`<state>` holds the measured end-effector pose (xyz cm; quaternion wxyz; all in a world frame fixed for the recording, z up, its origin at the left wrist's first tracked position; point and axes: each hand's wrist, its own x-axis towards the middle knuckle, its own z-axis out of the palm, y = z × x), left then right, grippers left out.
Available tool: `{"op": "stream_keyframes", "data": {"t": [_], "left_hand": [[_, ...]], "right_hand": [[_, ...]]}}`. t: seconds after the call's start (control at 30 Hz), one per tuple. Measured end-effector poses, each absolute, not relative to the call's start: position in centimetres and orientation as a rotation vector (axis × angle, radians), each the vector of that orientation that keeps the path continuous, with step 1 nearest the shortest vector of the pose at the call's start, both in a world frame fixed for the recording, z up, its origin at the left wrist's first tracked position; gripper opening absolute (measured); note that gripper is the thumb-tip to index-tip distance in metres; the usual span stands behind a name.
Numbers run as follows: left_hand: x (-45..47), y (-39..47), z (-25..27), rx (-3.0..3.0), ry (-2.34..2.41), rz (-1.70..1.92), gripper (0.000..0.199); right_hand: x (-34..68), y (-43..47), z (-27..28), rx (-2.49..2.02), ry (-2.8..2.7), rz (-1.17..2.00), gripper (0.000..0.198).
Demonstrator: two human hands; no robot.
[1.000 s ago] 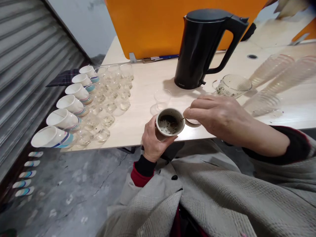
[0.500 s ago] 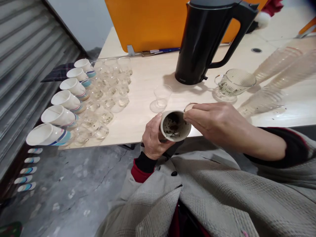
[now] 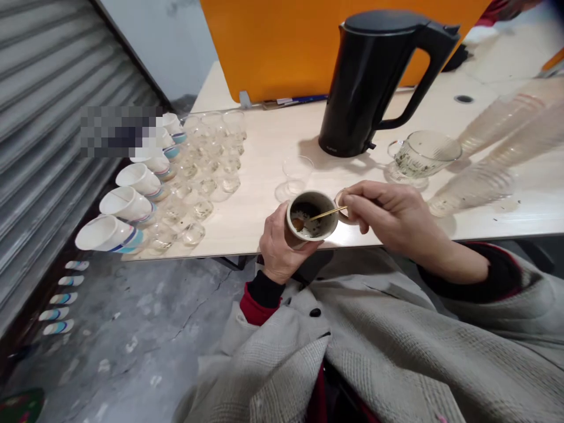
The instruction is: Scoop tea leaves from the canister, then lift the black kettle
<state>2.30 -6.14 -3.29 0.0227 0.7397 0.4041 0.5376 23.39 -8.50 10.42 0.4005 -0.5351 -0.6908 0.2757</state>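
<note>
My left hand (image 3: 282, 247) is wrapped round the side of a ceramic mug (image 3: 328, 230), which is tilted toward me at the table's front edge. Dark liquid and loose leaf bits show inside the mug. Pinched in my right hand (image 3: 374, 211) is a thin gold spoon (image 3: 326, 213), its bowl dipped into the mug. The mug's handle sits just beside my right fingers. Behind the mug stands a clear plastic cup (image 3: 297, 171). A ribbed glass cup (image 3: 425, 155) with leaf bits in it stands to the right.
A black electric kettle (image 3: 370, 82) stands behind the mug, before an orange divider (image 3: 273, 47). At left are rows of clear cups (image 3: 207, 167) and paper cups (image 3: 127, 202). Stacked plastic cups (image 3: 476, 185) lie at right. A person's sleeve (image 3: 489, 14) shows at the far right back.
My right hand has drawn back slightly to the right, and the gold spoon now shows between it and the mug. The view has shifted a little; the mug stays in my left hand.
</note>
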Motion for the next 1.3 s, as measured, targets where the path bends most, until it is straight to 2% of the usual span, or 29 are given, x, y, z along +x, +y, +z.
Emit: {"op": "stream_keyframes", "data": {"t": [0.17, 0.4, 0.53, 0.73, 0.97, 1.1, 1.3], "left_hand": [[2.5, -6.0, -3.6, 2.158, 1.41, 1.57, 0.097], [2.5, -6.0, -3.2, 2.044, 1.493, 1.464, 0.098], [2.5, -6.0, -3.1, 2.025, 1.49, 1.448, 0.097], [2.5, -6.0, -3.1, 1.998, 1.495, 1.429, 0.097], [2.5, -6.0, -3.1, 1.996, 1.473, 1.442, 0.096], [2.5, -6.0, -3.1, 2.0, 1.477, 1.433, 0.095], [2.5, -5.9, -3.2, 2.002, 1.495, 1.433, 0.096]], "right_hand": [[24.9, -7.3, 8.9, -1.287, -1.383, 0.897, 0.025], [26.5, -6.1, 8.4, -1.24, -1.228, 0.859, 0.022], [26.4, -5.4, 9.2, -1.205, -1.233, 0.661, 0.021], [25.2, -3.8, 9.4, -1.216, -1.381, 0.148, 0.017], [24.0, -1.1, 6.7, -1.229, -1.866, -0.405, 0.025], [24.1, -0.7, 6.4, -1.181, -1.895, -0.474, 0.026], [23.8, -1.3, 6.8, -1.214, -1.815, -0.399, 0.029]]}}
